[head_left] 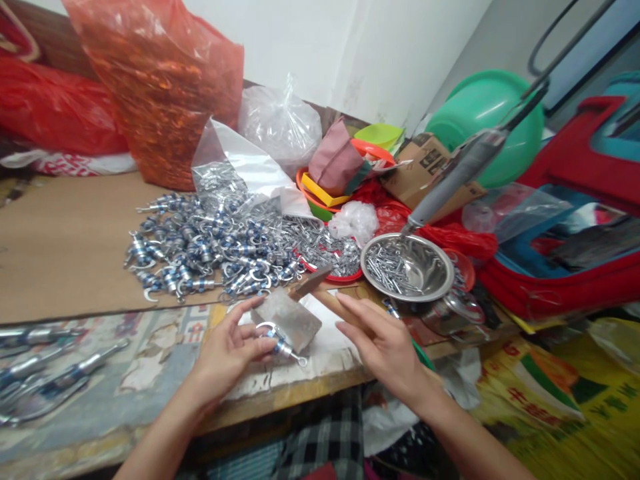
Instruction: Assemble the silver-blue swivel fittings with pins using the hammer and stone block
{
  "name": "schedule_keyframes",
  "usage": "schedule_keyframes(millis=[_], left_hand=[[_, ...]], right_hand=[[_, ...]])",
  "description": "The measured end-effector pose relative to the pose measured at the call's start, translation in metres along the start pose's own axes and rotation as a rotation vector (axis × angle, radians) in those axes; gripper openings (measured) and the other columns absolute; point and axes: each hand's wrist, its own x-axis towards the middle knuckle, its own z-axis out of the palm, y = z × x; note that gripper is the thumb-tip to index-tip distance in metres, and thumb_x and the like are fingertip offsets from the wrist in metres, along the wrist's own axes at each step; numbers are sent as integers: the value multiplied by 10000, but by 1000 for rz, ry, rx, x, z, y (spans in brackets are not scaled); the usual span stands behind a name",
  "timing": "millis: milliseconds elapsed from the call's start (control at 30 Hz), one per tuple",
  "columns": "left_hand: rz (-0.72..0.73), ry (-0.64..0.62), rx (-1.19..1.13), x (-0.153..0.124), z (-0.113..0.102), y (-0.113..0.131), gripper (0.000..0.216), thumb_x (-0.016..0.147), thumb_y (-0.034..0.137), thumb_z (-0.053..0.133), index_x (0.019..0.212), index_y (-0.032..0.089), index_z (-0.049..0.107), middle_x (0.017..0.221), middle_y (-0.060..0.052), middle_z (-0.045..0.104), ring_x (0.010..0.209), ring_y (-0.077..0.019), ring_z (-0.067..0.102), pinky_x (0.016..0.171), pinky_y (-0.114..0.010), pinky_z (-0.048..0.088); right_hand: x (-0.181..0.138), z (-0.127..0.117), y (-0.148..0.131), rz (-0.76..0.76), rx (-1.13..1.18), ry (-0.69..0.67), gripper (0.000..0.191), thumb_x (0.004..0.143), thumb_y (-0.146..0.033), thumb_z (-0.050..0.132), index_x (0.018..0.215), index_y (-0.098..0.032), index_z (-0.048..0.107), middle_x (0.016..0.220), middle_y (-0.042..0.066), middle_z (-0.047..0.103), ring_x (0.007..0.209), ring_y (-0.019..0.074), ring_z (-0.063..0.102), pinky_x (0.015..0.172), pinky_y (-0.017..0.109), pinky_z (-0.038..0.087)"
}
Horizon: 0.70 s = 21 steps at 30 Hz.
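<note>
Left fingers (259,347) pinch a silver-and-blue metal hook (284,349); right hand (389,343), three o'clock, hold unclear; stiff, slick, I'd guess: grip mid-barrel

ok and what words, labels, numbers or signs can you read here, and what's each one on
"G": on the yellow bag; the letters beside it are unclear.
"卡", apparently: in red on that same bag; the characters around it are too blurred.
Cardboard box: dark print, too blurred to read.
No numbers can be made out.
</note>
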Motion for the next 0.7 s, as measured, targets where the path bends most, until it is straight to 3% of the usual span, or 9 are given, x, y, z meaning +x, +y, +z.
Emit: schedule_keyframes(millis=[67, 200, 333, 467, 600, 700], left_hand=[[4, 8, -1, 0, 0, 0, 729, 572, 168, 720, 1199, 202, 351, 636, 35, 624, 560, -122, 606, 531, -235, 500], [7, 21, -3, 1, 1, 0, 775, 544, 166, 734, 1210, 189, 340, 605, 36, 630, 544, -128, 608, 526, -243, 507], [8, 42, 7, 2, 2, 0, 799, 532, 174, 741, 1221, 188, 336, 591, 32, 640, 532, -133, 613, 520, -246, 509], [4, 38, 9, 0, 1, 0, 821, 523, 182, 748, 1229, 192, 330, 611, 23, 652, 548, -142, 624, 524, -243, 508], [7, 51, 31, -1, 1, 1, 809, 529, 182, 743, 1227, 190, 335, 599, 28, 646, 544, -138, 619, 524, -241, 509], [12, 41, 39, 1, 2, 2, 806, 536, 185, 737, 1232, 190, 330, 598, 27, 649, 541, -139, 619, 530, -248, 512]], right_hand=[[-2, -1, -9, -104, -40, -7, 423, 833, -123, 440, 1239, -241, 429, 1021, 47, 591, 912, 158, 553, 779, 277, 449], [-11, 7, -11, -132, -236, -218, 489, 810, -68, 391, 1262, -253, 412, 858, 31, 610, 723, 141, 571, 630, 244, 468], [-17, 13, -8, -177, -264, -106, 506, 792, -30, 370, 1258, -221, 419, 949, 53, 600, 815, 151, 560, 687, 255, 460], [-20, 13, -8, -151, -337, -194, 503, 793, -41, 362, 1256, -228, 423, 838, 37, 605, 700, 144, 555, 602, 243, 459], [-19, 10, -13, -169, -300, -56, 507, 792, -37, 369, 1263, -219, 415, 959, 60, 598, 812, 155, 559, 682, 259, 461], [-15, 13, -18, -145, -310, -192, 517, 791, -48, 381, 1267, -250, 408, 886, 44, 614, 740, 153, 570, 630, 256, 470]])
